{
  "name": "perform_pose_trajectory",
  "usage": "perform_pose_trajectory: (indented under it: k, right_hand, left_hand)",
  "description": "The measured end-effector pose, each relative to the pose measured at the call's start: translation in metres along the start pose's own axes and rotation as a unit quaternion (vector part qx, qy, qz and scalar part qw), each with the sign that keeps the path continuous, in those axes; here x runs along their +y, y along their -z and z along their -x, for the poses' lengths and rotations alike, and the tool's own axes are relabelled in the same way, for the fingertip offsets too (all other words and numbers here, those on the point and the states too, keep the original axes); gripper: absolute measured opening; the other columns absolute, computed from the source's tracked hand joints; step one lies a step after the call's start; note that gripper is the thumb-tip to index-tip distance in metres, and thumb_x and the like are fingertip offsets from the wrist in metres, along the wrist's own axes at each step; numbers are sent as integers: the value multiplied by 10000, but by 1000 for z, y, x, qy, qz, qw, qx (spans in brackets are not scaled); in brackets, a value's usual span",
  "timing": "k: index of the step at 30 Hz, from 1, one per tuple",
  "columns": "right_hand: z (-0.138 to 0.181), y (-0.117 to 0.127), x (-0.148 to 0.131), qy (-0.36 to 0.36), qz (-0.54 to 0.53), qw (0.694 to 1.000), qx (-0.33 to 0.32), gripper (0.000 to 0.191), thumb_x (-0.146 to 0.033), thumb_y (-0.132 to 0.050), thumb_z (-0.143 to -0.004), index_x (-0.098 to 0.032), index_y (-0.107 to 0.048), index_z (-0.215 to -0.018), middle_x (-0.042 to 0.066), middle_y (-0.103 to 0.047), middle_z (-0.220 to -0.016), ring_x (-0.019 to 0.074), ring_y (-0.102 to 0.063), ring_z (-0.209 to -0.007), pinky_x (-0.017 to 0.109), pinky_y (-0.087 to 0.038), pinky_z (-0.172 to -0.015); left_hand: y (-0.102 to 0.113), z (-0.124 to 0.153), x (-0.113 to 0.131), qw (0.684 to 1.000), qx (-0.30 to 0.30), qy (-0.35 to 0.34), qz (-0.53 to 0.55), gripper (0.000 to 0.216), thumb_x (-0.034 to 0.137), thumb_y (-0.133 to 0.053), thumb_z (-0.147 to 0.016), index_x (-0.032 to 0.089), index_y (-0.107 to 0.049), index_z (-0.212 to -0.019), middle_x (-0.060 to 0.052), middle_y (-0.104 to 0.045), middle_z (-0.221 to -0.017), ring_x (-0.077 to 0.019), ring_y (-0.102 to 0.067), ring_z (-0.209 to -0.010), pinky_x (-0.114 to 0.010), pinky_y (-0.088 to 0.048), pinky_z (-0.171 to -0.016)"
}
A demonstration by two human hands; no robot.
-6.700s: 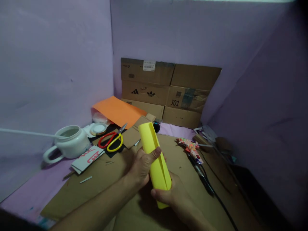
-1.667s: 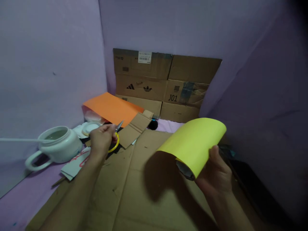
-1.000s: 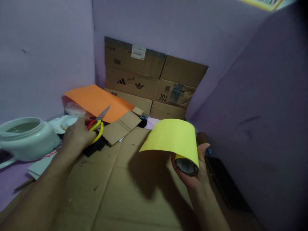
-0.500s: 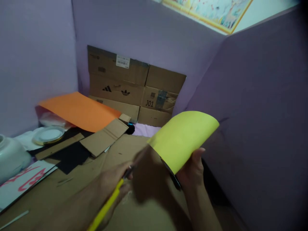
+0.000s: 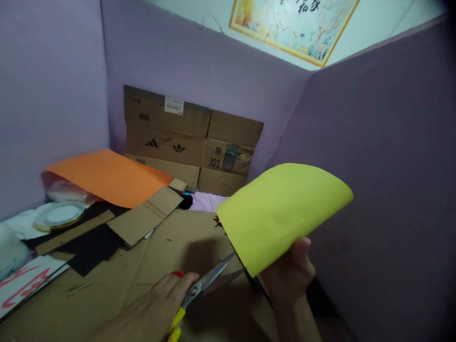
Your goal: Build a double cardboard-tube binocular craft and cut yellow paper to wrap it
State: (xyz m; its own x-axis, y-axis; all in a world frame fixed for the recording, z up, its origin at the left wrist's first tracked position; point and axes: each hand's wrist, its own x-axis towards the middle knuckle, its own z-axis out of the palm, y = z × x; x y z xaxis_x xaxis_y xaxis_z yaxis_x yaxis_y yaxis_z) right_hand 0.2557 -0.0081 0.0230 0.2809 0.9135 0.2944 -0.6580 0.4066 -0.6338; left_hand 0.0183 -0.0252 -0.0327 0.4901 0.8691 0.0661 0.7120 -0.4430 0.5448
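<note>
My left hand (image 5: 160,301) is closed on a pair of scissors (image 5: 210,278) with yellow and red handles. The blades are spread, their tips close to the near left edge of a yellow sheet of paper (image 5: 281,213); I cannot tell whether they touch it. The sheet is held up in a curve. My right hand (image 5: 292,273) grips it from below, with the thumb showing and most fingers hidden behind the paper. Something dark and thin shows under the sheet's lower edge, and its kind cannot be made out.
Flattened cardboard (image 5: 171,251) covers the work surface. On the left lie an orange sheet (image 5: 110,175), a cardboard piece (image 5: 146,213), black sheets (image 5: 94,249), a round lid (image 5: 60,213) and a white board with pink writing (image 5: 28,285). An unfolded carton (image 5: 188,137) leans against the wall behind.
The scissors have turned from low by my left hand toward the yellow sheet, and their spread blades now show. My right hand and the sheet sit slightly lower and farther right. The view has tilted up.
</note>
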Motion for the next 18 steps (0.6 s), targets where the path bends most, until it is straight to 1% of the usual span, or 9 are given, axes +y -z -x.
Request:
perform_pose_trajectory:
  k: [3,6,8,10,12,14,16,18]
  right_hand:
    - [1,3,2,-13,-6,1000,-6,352,-510,-634,-780,-381,-654,-1107,-35,-728,-1075,242,-622,-1105,466,-383,-1056]
    - [0,2,3,-20,-21,1000,1,373,-489,-663,-761,-375,-652,-1115,-30,-733,-1063,237,-644,-1069,445,-412,-1037]
    - [-1,0,3,-20,-31,999,9,434,-489,-675,-747,-372,-622,-1162,-27,-714,-1108,238,-632,-1090,451,-429,-1021]
    - [-1,-2,1,-23,-36,999,8,505,-514,-661,-749,-357,-579,-1222,-16,-673,-1189,250,-573,-1172,486,-408,-1030]
    - [-1,-4,-2,-16,-30,999,2,543,-536,-634,-762,-336,-550,-1261,-1,-639,-1243,262,-501,-1246,519,-365,-1053]
    - [-1,-4,-3,-11,-21,1000,-3,544,-549,-610,-777,-326,-547,-1268,10,-633,-1252,273,-471,-1269,537,-337,-1066]
    - [0,-4,-3,-15,-19,1000,-5,503,-541,-605,-786,-333,-569,-1243,8,-657,-1217,272,-508,-1238,531,-352,-1060]
    - [1,-3,1,-19,-29,999,-1,439,-502,-639,-777,-352,-609,-1189,-10,-695,-1149,254,-593,-1146,486,-411,-1031]
  left_hand:
    - [2,0,6,999,-17,12,-25,679,82,-440,-617,274,-494,-1266,-55,-648,-1088,-244,-606,-1001,-340,-499,-789]
    - [4,3,9,999,-4,0,-44,746,95,-472,-612,233,-425,-1343,-99,-605,-1222,-277,-563,-1104,-379,-491,-851]
    - [5,4,8,998,5,3,-60,751,119,-504,-606,229,-425,-1344,-105,-596,-1249,-294,-559,-1109,-391,-490,-855]
    - [6,2,7,997,4,23,-71,724,156,-526,-622,244,-439,-1335,-100,-609,-1233,-292,-585,-1063,-373,-504,-810]
    - [8,-2,6,996,-15,41,-73,707,169,-511,-640,253,-441,-1339,-94,-625,-1204,-288,-600,-1038,-369,-512,-782]
    - [9,-7,5,996,-42,52,-60,698,163,-457,-664,260,-425,-1354,-93,-627,-1194,-297,-602,-1040,-405,-519,-766]
    - [8,-11,1,996,-63,46,-47,723,153,-432,-654,262,-406,-1368,-105,-604,-1225,-320,-587,-1067,-454,-518,-767]
    - [5,-12,-5,996,-71,40,-42,743,163,-447,-644,272,-392,-1377,-112,-581,-1256,-335,-587,-1058,-475,-516,-767]
